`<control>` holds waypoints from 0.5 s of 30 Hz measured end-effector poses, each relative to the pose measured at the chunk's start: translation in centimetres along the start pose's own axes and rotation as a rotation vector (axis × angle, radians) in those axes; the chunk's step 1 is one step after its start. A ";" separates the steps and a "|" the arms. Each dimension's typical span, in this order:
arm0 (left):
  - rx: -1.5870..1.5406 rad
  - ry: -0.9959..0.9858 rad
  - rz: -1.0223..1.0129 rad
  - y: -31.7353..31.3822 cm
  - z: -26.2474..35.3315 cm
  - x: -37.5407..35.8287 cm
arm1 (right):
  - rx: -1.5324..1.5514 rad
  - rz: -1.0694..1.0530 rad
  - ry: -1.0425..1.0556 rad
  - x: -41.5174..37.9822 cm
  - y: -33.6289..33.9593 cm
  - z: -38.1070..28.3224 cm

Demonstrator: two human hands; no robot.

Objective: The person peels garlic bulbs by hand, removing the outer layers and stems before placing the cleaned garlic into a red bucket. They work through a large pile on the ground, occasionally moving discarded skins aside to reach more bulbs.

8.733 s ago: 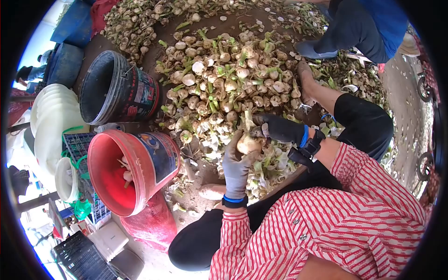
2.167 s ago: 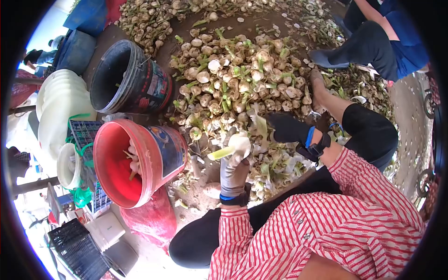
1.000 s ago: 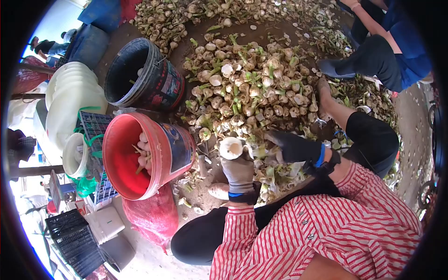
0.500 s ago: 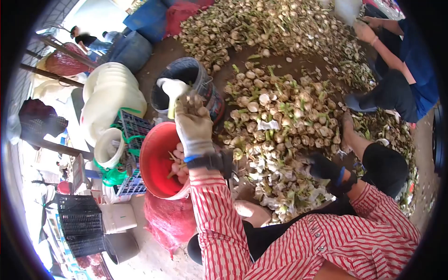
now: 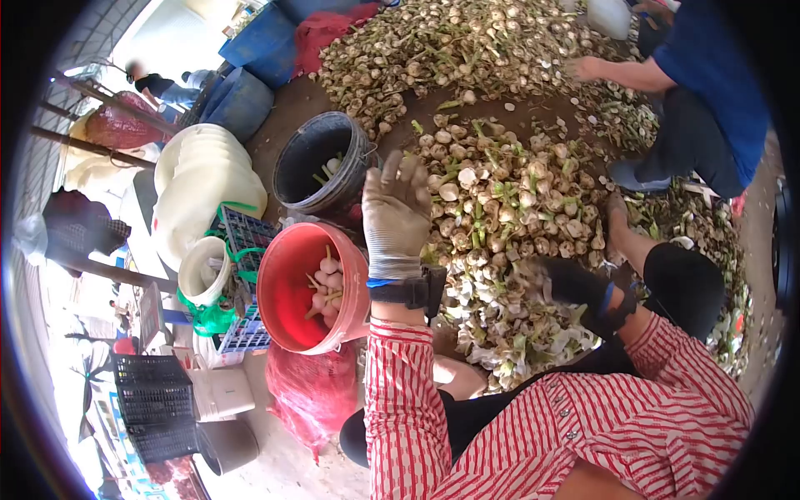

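My left hand (image 5: 397,215), in a pale work glove with a dark wristband, is raised with its fingers apart and nothing in them. It is right beside the dark bucket (image 5: 300,154), where white garlic (image 5: 333,165) with green stems lies. Just left of my wrist stands a red bucket (image 5: 279,287) holding several peeled, pinkish-white garlic bulbs (image 5: 329,287). My right hand (image 5: 577,285), in a dark glove, is low over the near side of the garlic pile (image 5: 517,196), by loose skins (image 5: 492,333). Motion smears its fingers.
A red mesh sack (image 5: 308,387) lies below the red bucket. White tubs (image 5: 208,175), crates (image 5: 246,237) and a small white pail (image 5: 202,271) stand to the left. Another person (image 5: 708,100) in blue sits at the upper right, one hand at the far garlic heap (image 5: 467,42).
My left hand has moved right, away from the dark bucket, and let go of white garlic, now lying inside it. The other person's arm has reached out toward the far heap.
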State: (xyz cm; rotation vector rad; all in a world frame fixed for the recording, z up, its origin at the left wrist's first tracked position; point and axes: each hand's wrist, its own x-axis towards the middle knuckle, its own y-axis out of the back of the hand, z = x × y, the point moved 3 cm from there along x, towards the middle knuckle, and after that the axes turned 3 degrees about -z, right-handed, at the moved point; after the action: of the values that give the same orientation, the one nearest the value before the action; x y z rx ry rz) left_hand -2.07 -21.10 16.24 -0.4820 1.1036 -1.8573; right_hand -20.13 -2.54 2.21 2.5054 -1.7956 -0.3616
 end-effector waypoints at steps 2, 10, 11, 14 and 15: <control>-0.101 -0.070 -0.137 -3.9 0.2 -1.0 | 0.096 0.068 0.039 2.2 0.3 -1.0; -0.339 -0.172 -0.410 -9.3 -3.3 -2.2 | 1.194 0.670 1.108 14.3 -3.7 -21.2; -0.327 -0.193 -0.396 -9.2 -3.7 -2.2 | 1.136 0.772 1.158 13.8 -3.6 -21.5; -0.203 -0.273 -0.262 -8.4 -3.7 -1.7 | 0.444 0.888 0.706 14.1 -3.9 -20.4; -0.124 -0.316 -0.193 -8.1 -3.6 -1.4 | 0.732 0.676 0.616 12.8 -4.4 -18.1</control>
State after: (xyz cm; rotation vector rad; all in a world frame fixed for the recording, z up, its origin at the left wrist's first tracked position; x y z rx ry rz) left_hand -7.87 -16.45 21.36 -0.9481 0.9865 -1.8023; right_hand -8.34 -15.02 16.90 1.7238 -2.5257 1.1211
